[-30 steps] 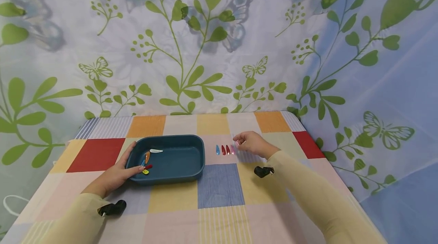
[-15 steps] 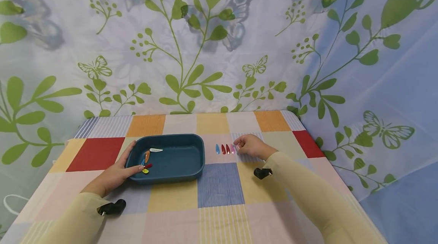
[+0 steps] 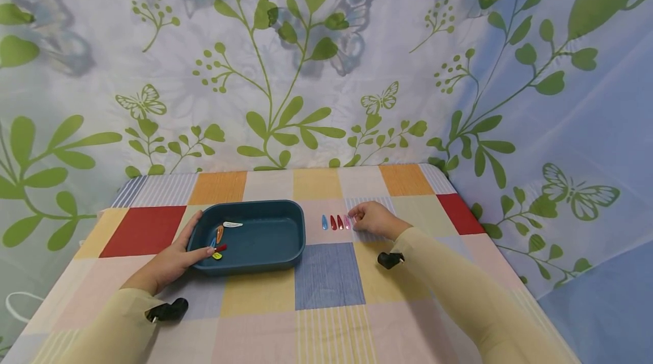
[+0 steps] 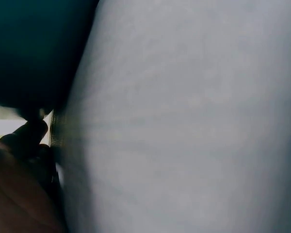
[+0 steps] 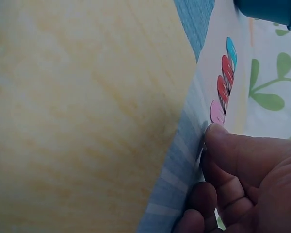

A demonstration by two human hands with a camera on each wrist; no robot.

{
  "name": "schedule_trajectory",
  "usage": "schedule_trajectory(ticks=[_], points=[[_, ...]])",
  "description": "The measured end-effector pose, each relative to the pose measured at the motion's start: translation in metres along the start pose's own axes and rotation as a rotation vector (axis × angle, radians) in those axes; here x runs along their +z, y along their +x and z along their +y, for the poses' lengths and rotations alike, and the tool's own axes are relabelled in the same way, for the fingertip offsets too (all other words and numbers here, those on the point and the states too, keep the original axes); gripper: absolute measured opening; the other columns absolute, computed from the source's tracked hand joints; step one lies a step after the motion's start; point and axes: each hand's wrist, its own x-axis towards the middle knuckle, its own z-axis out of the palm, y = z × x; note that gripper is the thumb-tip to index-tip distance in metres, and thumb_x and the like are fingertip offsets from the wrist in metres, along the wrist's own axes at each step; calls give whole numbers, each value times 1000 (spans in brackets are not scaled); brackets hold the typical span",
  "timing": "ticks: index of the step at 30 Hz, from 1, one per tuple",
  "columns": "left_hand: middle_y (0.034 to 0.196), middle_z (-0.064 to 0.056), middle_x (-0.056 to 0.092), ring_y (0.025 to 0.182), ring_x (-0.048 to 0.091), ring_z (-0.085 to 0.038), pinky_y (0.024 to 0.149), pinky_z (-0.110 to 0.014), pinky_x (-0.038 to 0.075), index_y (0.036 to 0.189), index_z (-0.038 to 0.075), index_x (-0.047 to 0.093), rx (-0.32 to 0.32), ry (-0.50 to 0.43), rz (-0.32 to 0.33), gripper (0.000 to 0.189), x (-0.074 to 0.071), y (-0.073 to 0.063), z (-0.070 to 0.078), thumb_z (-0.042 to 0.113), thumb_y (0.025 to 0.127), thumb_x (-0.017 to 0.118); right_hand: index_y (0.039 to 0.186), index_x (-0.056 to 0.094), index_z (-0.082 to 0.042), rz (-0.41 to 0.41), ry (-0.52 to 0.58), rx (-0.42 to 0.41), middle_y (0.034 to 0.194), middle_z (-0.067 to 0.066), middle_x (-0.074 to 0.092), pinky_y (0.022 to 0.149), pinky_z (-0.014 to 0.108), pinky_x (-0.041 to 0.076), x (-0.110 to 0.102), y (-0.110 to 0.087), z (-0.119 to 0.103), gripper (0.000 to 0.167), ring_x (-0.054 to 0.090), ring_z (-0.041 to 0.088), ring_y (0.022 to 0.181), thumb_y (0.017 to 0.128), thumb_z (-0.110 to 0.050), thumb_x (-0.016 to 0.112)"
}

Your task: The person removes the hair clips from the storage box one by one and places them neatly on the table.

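Observation:
My left hand (image 3: 173, 259) grips the left end of a dark teal tray (image 3: 265, 266), thumb over the near rim and fingers along the outer side. Inside the tray lie a white snap hair clip (image 3: 233, 224), an orange one (image 3: 219, 234), a red one (image 3: 220, 248) and a yellow one (image 3: 217, 256). To the right, a blue clip (image 3: 324, 223), two red clips (image 5: 222, 90) and a pink clip (image 5: 216, 111) form a row on the cloth. At its right end my right hand (image 3: 374, 220) pinches another pinkish clip, mostly hidden by the fingertips.
A patchwork cloth (image 3: 329, 276) covers the table. Behind and to the right hangs a leaf-and-butterfly curtain (image 3: 285, 69), meeting the table's back edge. Black wrist cameras (image 3: 167, 311) are strapped at both sleeves. A white cord loop (image 3: 20, 307) shows at far left.
My right hand has lowered slightly, bringing the pinched clip down beside the pink one at the row's end. The left hand and tray stay in place.

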Motion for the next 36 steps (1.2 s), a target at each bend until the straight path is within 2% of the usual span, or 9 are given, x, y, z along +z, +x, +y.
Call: schedule_trajectory(ticks=[8,12,17,29,36], points=[[173,-28,-7,152,6,-59,104,-63,55,164,45,-21,-41,21,0,116,1,-2,1,50,95,72,120,77,-8,6,-36,-23,88,2,61,70,26,44,0,-1,2,31,54,16,83,90,-6,79],[174,-28,-7,152,7,-59,104,-63,55,164,45,-21,-42,14,-4,115,2,-3,1,50,96,72,124,76,-10,-13,-27,-16,93,2,63,74,27,45,-3,0,7,33,55,17,88,91,-10,80],[173,-28,-7,152,7,-60,103,-63,55,164,44,-20,-36,30,2,116,2,-3,3,51,95,72,127,74,-7,-16,-19,-45,94,2,65,77,27,45,-7,0,10,35,55,16,88,92,-10,78],[174,-28,-8,152,6,-60,107,-67,51,164,43,-21,-34,5,-6,114,1,-5,4,48,97,70,127,75,-6,-2,-3,-31,88,1,64,71,25,42,-4,3,13,36,53,13,81,92,-10,79],[174,-28,-8,152,6,-58,106,-63,53,164,44,-20,-39,9,4,115,1,-4,4,48,96,72,126,75,-6,0,26,-26,84,-1,61,66,25,41,-4,4,15,36,51,12,76,91,-10,80]])
